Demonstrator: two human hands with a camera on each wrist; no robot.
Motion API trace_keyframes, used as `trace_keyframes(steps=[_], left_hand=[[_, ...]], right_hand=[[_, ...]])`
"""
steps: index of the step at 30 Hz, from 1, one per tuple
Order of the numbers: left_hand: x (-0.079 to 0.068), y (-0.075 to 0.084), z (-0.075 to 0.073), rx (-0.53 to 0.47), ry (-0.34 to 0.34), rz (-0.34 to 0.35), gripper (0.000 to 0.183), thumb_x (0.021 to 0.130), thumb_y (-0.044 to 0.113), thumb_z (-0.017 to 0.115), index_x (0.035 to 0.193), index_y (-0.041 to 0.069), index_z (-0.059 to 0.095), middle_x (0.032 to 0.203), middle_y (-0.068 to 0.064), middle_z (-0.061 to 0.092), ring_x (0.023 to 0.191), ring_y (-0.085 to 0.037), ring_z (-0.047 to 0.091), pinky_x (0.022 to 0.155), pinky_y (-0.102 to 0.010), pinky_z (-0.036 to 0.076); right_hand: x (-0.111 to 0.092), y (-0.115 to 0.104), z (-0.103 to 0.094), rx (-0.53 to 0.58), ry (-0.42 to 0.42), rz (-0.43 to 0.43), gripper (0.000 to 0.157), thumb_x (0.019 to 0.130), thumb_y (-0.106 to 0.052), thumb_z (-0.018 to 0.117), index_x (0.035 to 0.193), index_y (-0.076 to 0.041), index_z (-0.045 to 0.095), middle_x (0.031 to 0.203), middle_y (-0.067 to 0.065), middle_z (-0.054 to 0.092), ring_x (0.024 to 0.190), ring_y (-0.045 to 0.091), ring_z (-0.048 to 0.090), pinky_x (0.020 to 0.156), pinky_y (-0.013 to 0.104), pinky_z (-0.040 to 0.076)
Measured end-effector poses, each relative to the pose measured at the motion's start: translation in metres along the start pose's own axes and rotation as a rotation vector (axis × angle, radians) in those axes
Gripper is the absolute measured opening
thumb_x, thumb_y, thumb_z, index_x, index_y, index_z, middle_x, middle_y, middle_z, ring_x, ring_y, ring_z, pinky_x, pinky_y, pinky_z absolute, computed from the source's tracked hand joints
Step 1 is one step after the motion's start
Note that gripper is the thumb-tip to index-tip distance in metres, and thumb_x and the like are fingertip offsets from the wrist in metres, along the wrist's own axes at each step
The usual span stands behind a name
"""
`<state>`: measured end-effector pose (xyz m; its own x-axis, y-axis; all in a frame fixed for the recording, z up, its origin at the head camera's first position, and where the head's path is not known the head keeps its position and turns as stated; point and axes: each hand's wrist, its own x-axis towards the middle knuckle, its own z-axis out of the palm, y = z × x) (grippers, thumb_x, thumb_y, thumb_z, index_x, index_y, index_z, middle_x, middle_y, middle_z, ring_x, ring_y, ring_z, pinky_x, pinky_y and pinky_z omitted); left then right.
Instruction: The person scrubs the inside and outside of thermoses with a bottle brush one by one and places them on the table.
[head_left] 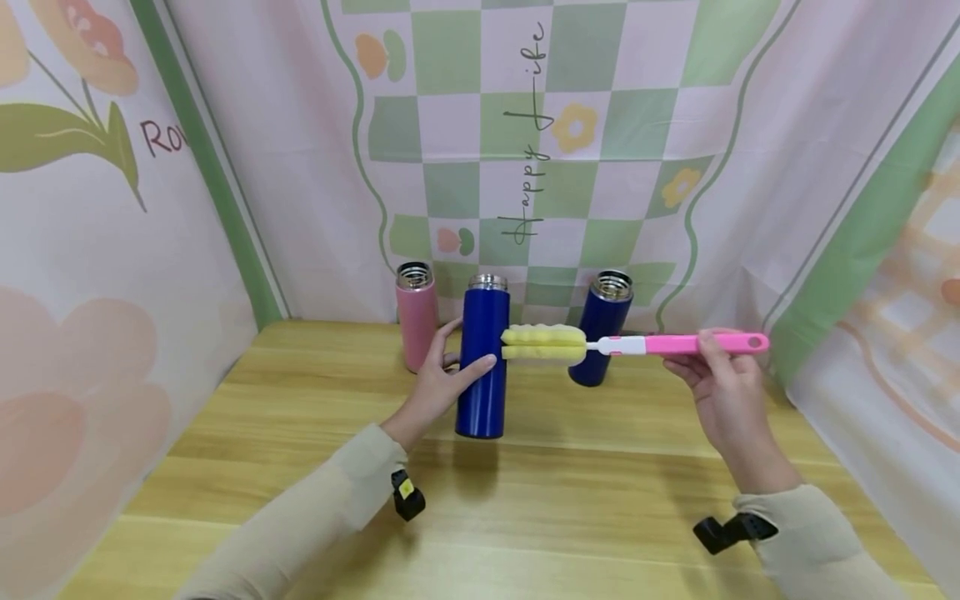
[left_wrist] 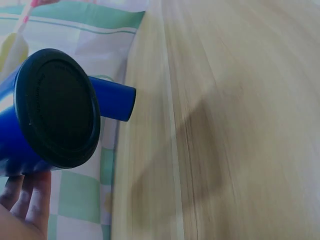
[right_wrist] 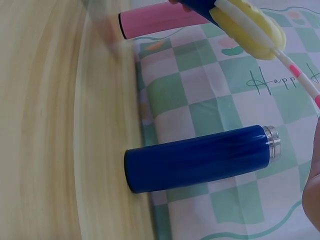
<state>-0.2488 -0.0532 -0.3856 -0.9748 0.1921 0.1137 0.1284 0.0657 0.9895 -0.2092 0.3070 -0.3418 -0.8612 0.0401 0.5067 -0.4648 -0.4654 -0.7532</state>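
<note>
My left hand (head_left: 438,379) grips a blue bottle (head_left: 483,392) round its middle and holds it upright above the table, its open steel mouth on top. In the left wrist view the dark base of this bottle (left_wrist: 60,110) faces the camera. With thumb and fingers, my right hand (head_left: 727,408) pinches the pink handle of a bottle brush (head_left: 543,343), which lies level in the air. Its yellow sponge head (right_wrist: 250,30) is at the held bottle's right side; whether the two touch I cannot tell.
A pink bottle (head_left: 417,321) without a lid stands behind my left hand. Another blue bottle (head_left: 600,333), also lidless, stands at the back right, partly behind the brush. The wooden table (head_left: 585,508) meets a checked cloth (head_left: 510,125) at its back edge.
</note>
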Motion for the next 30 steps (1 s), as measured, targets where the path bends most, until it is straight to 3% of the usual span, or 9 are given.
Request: trace_keyframes(steps=[13, 20, 30], left_hand=[[0.005, 0.0, -0.002, -0.025, 0.045, 0.019, 0.083, 0.084, 0.056, 0.076, 0.151, 0.048, 0.027, 0.129, -0.009, 0.061, 0.114, -0.025, 0.062, 0.092, -0.049, 0.052], [0.006, 0.002, -0.004, -0.063, 0.078, 0.036, 0.082, 0.086, 0.052, 0.075, 0.152, 0.043, 0.027, 0.123, -0.01, 0.065, 0.111, -0.025, 0.064, 0.094, -0.047, 0.051], [0.008, 0.001, -0.005, -0.11, 0.095, -0.018, 0.081, 0.09, 0.043, 0.073, 0.154, 0.035, 0.025, 0.128, -0.017, 0.059, 0.11, -0.034, 0.064, 0.091, -0.051, 0.052]], right_hand=[[-0.007, 0.002, -0.001, -0.047, -0.037, 0.052, 0.013, 0.106, -0.003, 0.045, 0.102, 0.005, 0.055, 0.096, 0.018, 0.069, 0.086, 0.024, 0.072, 0.078, 0.031, 0.057], [-0.01, 0.004, -0.004, -0.048, -0.111, 0.06, 0.017, 0.106, 0.001, 0.04, 0.103, 0.006, 0.056, 0.094, 0.018, 0.069, 0.084, 0.025, 0.072, 0.076, 0.032, 0.058], [-0.01, 0.006, -0.009, -0.045, -0.105, 0.079, 0.019, 0.107, -0.001, 0.038, 0.105, 0.005, 0.056, 0.095, 0.017, 0.07, 0.083, 0.024, 0.072, 0.076, 0.031, 0.058]])
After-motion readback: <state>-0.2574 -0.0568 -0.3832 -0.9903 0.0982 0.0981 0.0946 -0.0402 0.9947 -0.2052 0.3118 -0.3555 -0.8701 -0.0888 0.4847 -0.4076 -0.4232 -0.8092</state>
